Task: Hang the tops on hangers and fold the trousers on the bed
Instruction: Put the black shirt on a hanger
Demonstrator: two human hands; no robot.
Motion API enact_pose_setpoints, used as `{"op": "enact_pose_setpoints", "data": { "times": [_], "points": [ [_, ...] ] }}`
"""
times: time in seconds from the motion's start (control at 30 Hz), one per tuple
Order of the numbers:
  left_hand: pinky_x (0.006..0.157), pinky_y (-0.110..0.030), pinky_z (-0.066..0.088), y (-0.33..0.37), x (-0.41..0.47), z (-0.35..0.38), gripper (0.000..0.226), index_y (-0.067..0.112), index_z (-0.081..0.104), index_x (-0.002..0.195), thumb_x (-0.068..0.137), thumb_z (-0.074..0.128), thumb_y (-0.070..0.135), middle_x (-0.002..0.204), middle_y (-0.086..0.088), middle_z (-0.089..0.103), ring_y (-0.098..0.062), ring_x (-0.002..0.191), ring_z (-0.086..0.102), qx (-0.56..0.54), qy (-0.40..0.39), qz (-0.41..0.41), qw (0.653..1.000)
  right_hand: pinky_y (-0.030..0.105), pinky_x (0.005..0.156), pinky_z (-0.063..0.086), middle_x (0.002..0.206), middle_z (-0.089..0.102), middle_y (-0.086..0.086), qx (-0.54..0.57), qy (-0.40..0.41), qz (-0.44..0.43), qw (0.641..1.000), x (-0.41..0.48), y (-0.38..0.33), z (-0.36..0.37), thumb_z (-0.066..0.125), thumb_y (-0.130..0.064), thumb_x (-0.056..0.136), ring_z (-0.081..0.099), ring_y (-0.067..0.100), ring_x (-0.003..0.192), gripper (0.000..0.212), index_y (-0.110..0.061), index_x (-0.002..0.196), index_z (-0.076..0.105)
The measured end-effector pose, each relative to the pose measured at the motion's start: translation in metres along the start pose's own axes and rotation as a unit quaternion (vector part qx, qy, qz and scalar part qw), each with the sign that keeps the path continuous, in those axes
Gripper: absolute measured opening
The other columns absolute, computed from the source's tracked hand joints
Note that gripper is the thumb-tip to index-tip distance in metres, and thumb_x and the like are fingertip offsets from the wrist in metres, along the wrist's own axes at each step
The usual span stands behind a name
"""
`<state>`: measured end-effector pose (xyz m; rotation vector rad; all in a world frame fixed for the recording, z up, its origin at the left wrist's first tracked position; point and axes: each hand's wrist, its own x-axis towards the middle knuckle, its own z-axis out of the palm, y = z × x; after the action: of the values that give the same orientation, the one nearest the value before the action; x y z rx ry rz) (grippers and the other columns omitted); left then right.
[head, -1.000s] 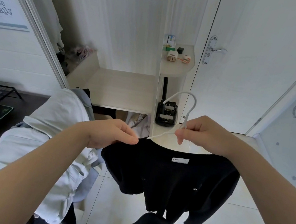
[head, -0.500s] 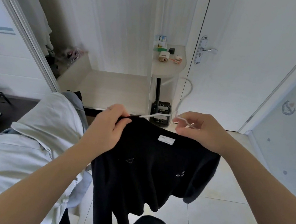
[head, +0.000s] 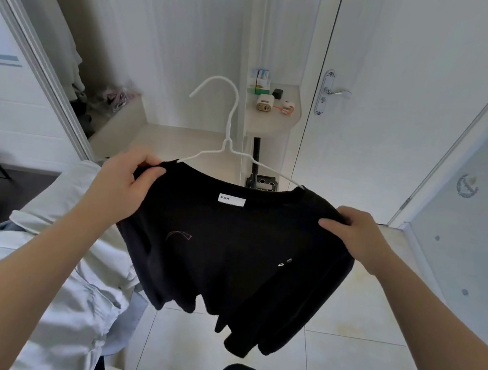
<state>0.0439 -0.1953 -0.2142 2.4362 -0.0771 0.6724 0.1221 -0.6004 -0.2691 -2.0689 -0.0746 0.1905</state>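
Each grip, left hand (head: 125,183) and right hand (head: 355,235), pinches a shoulder of the top (head: 226,260); uneven tugging may unseat the hanger (head: 227,139).

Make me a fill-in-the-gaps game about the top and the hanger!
The top is coloured ____. The wire hanger poking from its neck is ____. The left hand and right hand each grip the ____. The silver handle sits on a white ____.
Missing words: black, white, top, door.
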Motion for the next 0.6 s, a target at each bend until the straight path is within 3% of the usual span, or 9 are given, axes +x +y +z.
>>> {"op": "enact_pose_setpoints", "data": {
  "times": [0.13, 0.23, 0.3, 0.43, 0.5, 0.6],
  "points": [
    [0.069, -0.002, 0.035, 0.004, -0.009, 0.004, 0.021, 0.022, 0.061, 0.084, 0.092, 0.069, 0.004, 0.085, 0.032, 0.059, 0.013, 0.078, 0.053, 0.05, -0.029, 0.036, 0.998, 0.027, 0.068, 0.046, 0.073, 0.063, -0.001, 0.049, 0.038, -0.099, 0.993, -0.007, -0.027, -0.001, 0.074, -0.007, 0.085, 0.059, 0.012, 0.069, 0.015, -0.013, 0.078, 0.062],
    [0.067, -0.011, 0.039, 0.006, -0.012, 0.009, 0.03, 0.033, 0.056, 0.081, 0.095, 0.067, 0.01, 0.077, 0.012, 0.061, -0.005, 0.078, 0.056, -0.006, -0.004, -0.009, 1.0, 0.023, 0.089, 0.044, 0.108, 0.064, -0.009, -0.039, -0.036, -0.184, 0.982, -0.015, -0.046, -0.002, 0.076, -0.001, 0.081, 0.061, 0.006, 0.101, 0.028, -0.023, 0.082, 0.059],
    [0.065, -0.009, 0.04, 0.01, -0.01, 0.009, 0.027, 0.031, 0.057, 0.079, 0.096, 0.066, 0.011, 0.077, 0.009, 0.062, -0.007, 0.073, 0.057, -0.056, 0.015, -0.042, 0.997, 0.024, 0.096, 0.045, 0.125, 0.059, -0.011, -0.045, -0.103, -0.179, 0.977, -0.018, -0.05, -0.002, 0.079, -0.007, 0.082, 0.058, 0.006, 0.116, 0.031, -0.024, 0.094, 0.056],
    [0.066, -0.007, 0.04, 0.016, -0.008, 0.007, 0.029, 0.033, 0.06, 0.078, 0.095, 0.067, 0.011, 0.075, 0.016, 0.064, 0.001, 0.069, 0.057, -0.09, 0.014, -0.05, 0.995, 0.034, 0.082, 0.056, 0.099, 0.073, -0.002, 0.044, -0.101, -0.129, 0.986, -0.021, -0.054, -0.008, 0.07, -0.013, 0.092, 0.071, 0.021, 0.092, 0.026, -0.025, 0.111, 0.057],
    [0.068, -0.008, 0.042, 0.014, -0.006, 0.006, 0.029, 0.034, 0.06, 0.078, 0.095, 0.067, 0.011, 0.076, 0.014, 0.064, 0.0, 0.071, 0.058, -0.101, 0.016, -0.051, 0.993, 0.027, 0.078, 0.053, 0.088, 0.073, -0.005, -0.008, -0.078, -0.149, 0.986, -0.023, -0.056, -0.009, 0.067, -0.015, 0.095, 0.071, 0.013, 0.085, 0.013, -0.025, 0.102, 0.068],
    [0.068, -0.006, 0.041, 0.014, -0.002, 0.005, 0.027, 0.033, 0.062, 0.08, 0.094, 0.068, 0.011, 0.076, 0.018, 0.065, 0.001, 0.072, 0.059, -0.094, 0.009, -0.054, 0.994, 0.028, 0.079, 0.053, 0.082, 0.073, -0.006, -0.019, -0.031, -0.163, 0.986, -0.023, -0.053, -0.007, 0.068, -0.015, 0.093, 0.07, 0.013, 0.082, 0.011, -0.025, 0.088, 0.073]
  ]
}}
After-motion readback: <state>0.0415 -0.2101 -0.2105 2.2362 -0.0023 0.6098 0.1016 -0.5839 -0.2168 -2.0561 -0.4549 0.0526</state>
